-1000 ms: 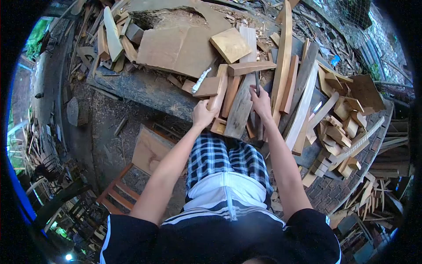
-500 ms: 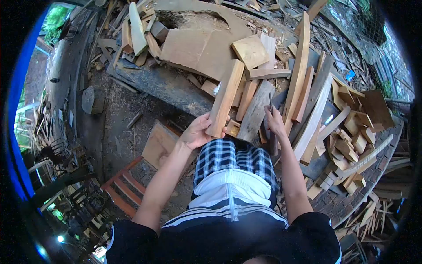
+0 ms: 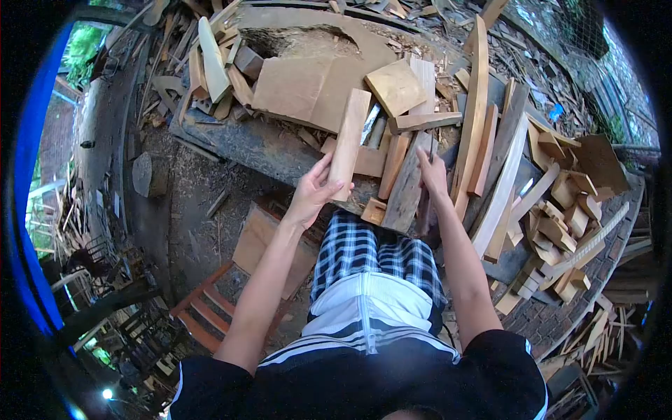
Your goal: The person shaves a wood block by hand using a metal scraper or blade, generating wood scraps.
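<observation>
My left hand (image 3: 313,194) is closed around the lower end of a short squared wood piece (image 3: 352,129), its thumb on the near face. The piece tilts slightly right at its far end, over the front of the low bench (image 3: 245,143). My right hand (image 3: 434,175) grips a slender dark tool (image 3: 432,145), whose thin end points away from me; its kind cannot be made out. Under that hand lies a weathered grey board (image 3: 407,189). A small hollowed wooden block (image 3: 374,211) sits by the board's near end.
A square wood block (image 3: 396,87) rests on a large slab (image 3: 290,84). Long curved timbers (image 3: 474,105) lie to the right, beside a heap of offcuts (image 3: 560,231). A chair with red-brown slats (image 3: 203,311) stands at left, near a stump (image 3: 150,175).
The wood piece has moved slightly left and turned, showing a broader, paler face. My left hand has shifted a little left and upward. My right hand with the tool has risen slightly.
</observation>
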`<state>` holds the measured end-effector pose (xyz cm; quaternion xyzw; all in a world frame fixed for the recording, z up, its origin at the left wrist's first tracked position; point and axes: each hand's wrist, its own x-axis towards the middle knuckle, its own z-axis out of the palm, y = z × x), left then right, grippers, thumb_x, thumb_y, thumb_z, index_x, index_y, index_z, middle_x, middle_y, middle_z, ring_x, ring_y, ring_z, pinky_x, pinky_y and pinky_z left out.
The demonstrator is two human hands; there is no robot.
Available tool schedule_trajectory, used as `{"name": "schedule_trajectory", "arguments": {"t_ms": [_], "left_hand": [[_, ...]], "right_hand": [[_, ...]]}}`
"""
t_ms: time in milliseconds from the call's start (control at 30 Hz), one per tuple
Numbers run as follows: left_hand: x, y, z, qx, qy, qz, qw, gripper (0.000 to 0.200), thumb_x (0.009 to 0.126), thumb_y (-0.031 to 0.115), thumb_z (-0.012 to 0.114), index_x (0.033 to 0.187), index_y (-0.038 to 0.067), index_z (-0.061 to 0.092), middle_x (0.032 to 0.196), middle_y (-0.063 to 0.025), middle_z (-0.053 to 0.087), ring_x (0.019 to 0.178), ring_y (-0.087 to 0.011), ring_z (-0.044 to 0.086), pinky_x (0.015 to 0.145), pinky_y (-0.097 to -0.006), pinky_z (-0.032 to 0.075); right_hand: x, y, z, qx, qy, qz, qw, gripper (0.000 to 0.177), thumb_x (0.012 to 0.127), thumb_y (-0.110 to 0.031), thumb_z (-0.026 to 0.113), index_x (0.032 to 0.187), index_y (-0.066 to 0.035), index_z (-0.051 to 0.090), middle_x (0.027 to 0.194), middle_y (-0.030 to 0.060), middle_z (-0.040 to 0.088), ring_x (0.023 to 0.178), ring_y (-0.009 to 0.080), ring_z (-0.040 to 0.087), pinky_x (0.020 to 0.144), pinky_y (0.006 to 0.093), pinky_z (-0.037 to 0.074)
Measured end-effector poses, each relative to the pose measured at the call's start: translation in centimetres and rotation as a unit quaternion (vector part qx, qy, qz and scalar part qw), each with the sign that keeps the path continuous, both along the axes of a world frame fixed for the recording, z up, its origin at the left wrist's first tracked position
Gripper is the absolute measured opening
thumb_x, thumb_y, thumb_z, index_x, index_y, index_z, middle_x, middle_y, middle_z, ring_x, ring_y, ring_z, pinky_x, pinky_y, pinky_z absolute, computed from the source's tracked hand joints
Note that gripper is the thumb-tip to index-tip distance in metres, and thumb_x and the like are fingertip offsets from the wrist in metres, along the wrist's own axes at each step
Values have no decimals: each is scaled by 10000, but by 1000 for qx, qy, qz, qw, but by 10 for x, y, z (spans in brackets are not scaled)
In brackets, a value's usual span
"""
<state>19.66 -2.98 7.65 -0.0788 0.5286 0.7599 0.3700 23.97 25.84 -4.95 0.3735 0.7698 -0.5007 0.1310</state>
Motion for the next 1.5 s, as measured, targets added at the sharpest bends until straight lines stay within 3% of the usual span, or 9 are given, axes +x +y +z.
{"name": "schedule_trajectory", "arguments": {"t_ms": [200,267,400,467,700,967,1200,1300,1500], "left_hand": [[0,10,-56,-170,112,12,979,673,848,49,738,1421,-60,403,1334,-155,556,1157,-173,581,988,-294,471],[-2,22,-61,-196,120,26,973,598,850,36,728,1369,-65,448,1271,-145,606,1135,-160,589,963,-292,483],[-10,38,-82,-230,84,48,968,542,859,47,714,1327,-62,462,1247,-150,614,1121,-160,594,951,-289,484],[-12,50,-86,-235,88,42,967,541,867,67,711,1327,-61,458,1247,-152,611,1123,-167,592,954,-293,478],[1,83,-96,-388,119,-48,913,574,898,165,641,1382,-22,398,1331,-229,481,1227,-320,486,1056,-408,370],[-116,126,-111,-348,510,-120,777,723,826,201,672,1430,-4,333,1317,-247,416,1229,-432,379,1059,-502,314],[-239,192,-120,-484,437,-440,617,1152,611,466,875,1496,92,240,1398,-249,453,1311,-423,417,1107,-497,321],[-241,198,-136,-482,460,-386,639,1208,544,430,915,1496,138,232,1354,-235,503,1243,-425,499,1071,-506,375],[-197,175,-98,-385,511,-291,712,645,740,286,809,1252,20,520,1180,-207,561,1025,-401,593,881,-464,499]], "right_hand": [[-73,-17,-24,-178,29,-243,953,653,796,-492,750,1082,80,616,888,150,679,746,263,654,568,364,517],[-91,-29,-19,-144,47,-347,926,540,758,-474,801,879,27,640,725,122,646,446,155,514,387,317,441],[-95,-29,-48,-37,30,-369,928,466,739,-408,831,817,9,638,699,109,635,443,154,503,384,323,439],[-86,-23,-25,-198,63,-333,920,433,737,-373,827,773,9,625,663,93,615,441,158,500,385,331,437],[-88,-27,-17,-178,50,-379,907,298,810,-287,734,755,-36,585,573,29,507,406,145,436,388,323,413],[-13,4,14,-308,24,-306,901,111,884,-199,579,862,-99,535,622,-35,432,474,86,396,415,276,374],[53,10,43,-209,-28,-229,950,392,908,-203,599,1269,-59,553,689,-17,552,490,60,441,442,244,410],[73,9,38,-178,-43,-238,954,399,962,-255,570,1287,-27,524,767,29,611,478,65,430,437,237,410],[101,11,0,20,26,-151,988,404,1035,-313,448,1283,4,493,797,105,625,428,132,491,379,290,415]]}}
